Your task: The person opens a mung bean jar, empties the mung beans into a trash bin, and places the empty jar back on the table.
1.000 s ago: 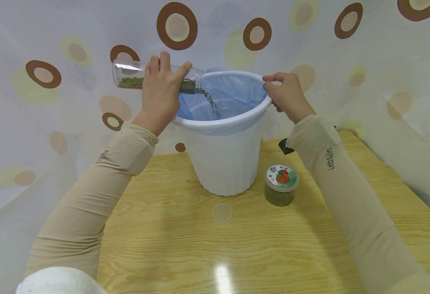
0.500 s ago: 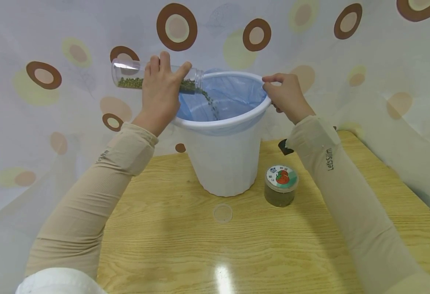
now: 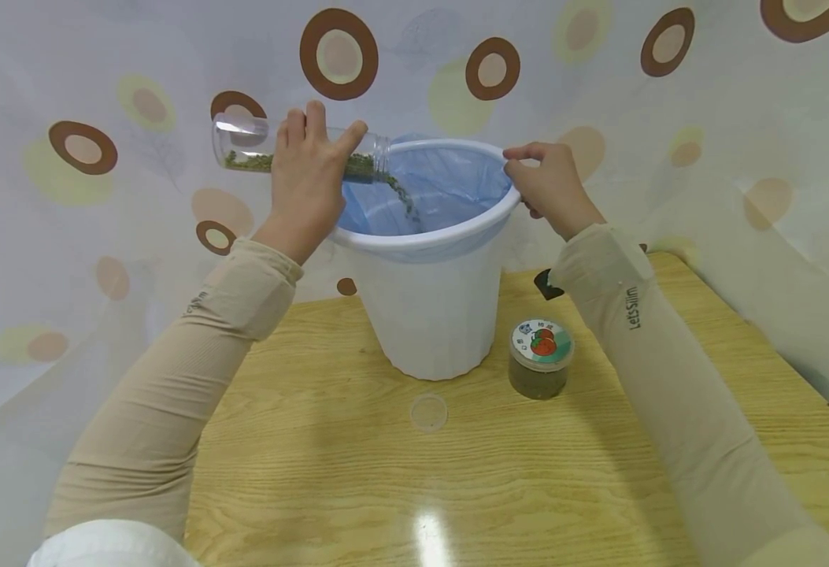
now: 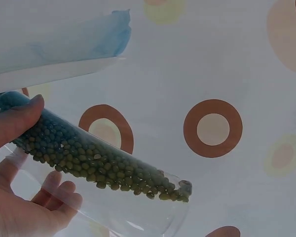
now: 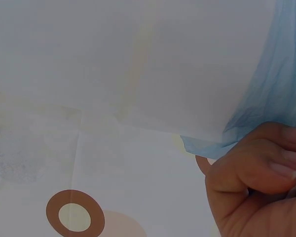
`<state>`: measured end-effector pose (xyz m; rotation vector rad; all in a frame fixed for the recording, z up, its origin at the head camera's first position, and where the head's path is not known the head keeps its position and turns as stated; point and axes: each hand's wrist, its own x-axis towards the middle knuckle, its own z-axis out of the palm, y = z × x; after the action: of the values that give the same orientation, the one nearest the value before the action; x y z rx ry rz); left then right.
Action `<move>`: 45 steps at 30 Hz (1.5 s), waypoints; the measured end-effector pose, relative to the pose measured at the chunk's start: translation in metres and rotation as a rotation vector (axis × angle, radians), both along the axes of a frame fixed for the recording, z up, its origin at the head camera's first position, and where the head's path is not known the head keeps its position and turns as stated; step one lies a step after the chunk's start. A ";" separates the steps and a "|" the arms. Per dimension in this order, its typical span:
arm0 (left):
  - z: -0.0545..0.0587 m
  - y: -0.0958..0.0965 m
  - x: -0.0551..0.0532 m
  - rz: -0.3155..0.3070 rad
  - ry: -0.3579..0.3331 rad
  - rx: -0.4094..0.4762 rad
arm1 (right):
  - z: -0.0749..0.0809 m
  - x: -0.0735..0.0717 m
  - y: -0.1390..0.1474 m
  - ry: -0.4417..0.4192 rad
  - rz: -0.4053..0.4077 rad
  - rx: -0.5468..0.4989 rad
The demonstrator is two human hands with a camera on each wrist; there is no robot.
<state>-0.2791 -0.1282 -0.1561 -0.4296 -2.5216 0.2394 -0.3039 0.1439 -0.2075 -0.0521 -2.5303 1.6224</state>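
My left hand [image 3: 309, 173] grips a clear plastic bottle [image 3: 240, 140] lying almost level, its mouth over the rim of a white trash can [image 3: 431, 315]. Green mung beans [image 4: 108, 168] fill the lower side of the bottle, and a stream of them falls from its mouth into the blue trash bag [image 3: 449, 177] lining the can. On the far right side of the rim, my right hand [image 3: 550, 185] pinches the rim and bag edge between thumb and fingers. Up close in the right wrist view, its fingers [image 5: 256, 163] curl beside the blue plastic.
A round jar [image 3: 540, 370] with a tomato-printed lid stands on the wooden table [image 3: 315, 472], right of the can. In front of the can lies a small clear disc [image 3: 429, 413]. A wall sheet [image 3: 400, 47] with circle patterns hangs close behind.
Beans keep pouring, and the layer inside the bottle has become thinner. Both hands hold nearly the same positions.
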 end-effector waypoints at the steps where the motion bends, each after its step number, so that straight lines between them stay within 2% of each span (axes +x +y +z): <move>1: 0.000 0.000 0.000 -0.003 0.003 0.000 | 0.000 0.000 0.000 0.002 -0.001 -0.001; 26: -0.001 -0.001 0.000 -0.019 0.012 -0.007 | -0.001 -0.004 -0.001 -0.001 0.001 -0.003; 45: 0.001 -0.001 0.000 0.000 0.009 -0.041 | 0.000 -0.003 -0.003 0.002 0.010 -0.012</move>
<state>-0.2790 -0.1292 -0.1551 -0.4437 -2.5112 0.2928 -0.3067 0.1407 -0.2078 -0.0384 -2.5233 1.6408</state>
